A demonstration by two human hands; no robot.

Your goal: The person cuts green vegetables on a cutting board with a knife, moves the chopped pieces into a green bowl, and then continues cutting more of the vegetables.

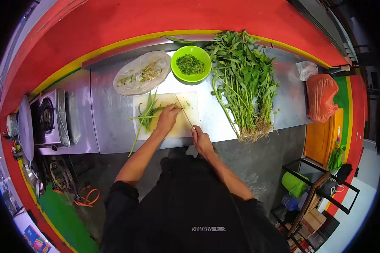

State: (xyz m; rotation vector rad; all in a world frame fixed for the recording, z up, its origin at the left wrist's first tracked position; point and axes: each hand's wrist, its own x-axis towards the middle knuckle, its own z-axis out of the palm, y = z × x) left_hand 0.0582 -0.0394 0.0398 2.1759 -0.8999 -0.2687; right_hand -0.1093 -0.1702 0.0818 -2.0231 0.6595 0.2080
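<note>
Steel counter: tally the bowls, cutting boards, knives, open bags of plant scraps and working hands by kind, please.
Bowls: 1, green
Cutting boards: 1
Knives: 1, in the right hand
Open bags of plant scraps: 1
Hands: 2, the right and the left
Total: 6

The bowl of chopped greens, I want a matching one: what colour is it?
The bowl is bright lime green, seen best in the head view.

The metal counter (114,122) is showing a smooth, glossy surface. The green bowl (174,69) is looking like smooth plastic, perhaps. The plastic bag (323,97) is appearing thin and crinkled. The red wall (164,14) is looking smooth.
</note>
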